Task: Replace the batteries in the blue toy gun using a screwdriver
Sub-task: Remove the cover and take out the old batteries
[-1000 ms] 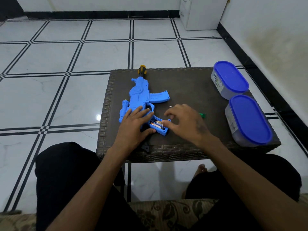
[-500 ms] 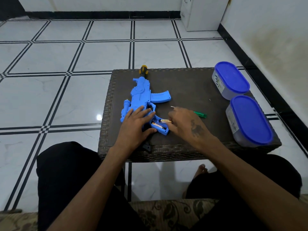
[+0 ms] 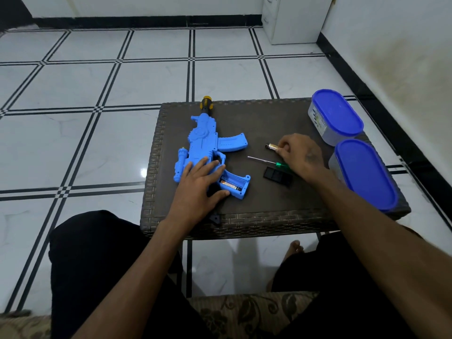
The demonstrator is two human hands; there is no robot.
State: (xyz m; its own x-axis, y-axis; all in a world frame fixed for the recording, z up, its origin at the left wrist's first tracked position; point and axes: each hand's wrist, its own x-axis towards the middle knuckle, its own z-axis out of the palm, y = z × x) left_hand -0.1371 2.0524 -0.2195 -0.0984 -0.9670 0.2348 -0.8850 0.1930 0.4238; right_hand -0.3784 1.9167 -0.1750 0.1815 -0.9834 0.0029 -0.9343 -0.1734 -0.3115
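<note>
Blue toy gun muzzle away; left hand flat on it, right hand pinching battery.

You have a dark wicker table on a white tiled floor with black grid lines. Two blue-lidded containers sit along its right edge: one at the far right corner, the other just nearer. White cabinet against the far wall.

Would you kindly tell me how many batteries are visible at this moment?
2. One battery is pinched in the right hand above the table; another battery lies in the toy gun's open compartment. More may be hidden under the left hand.
</note>
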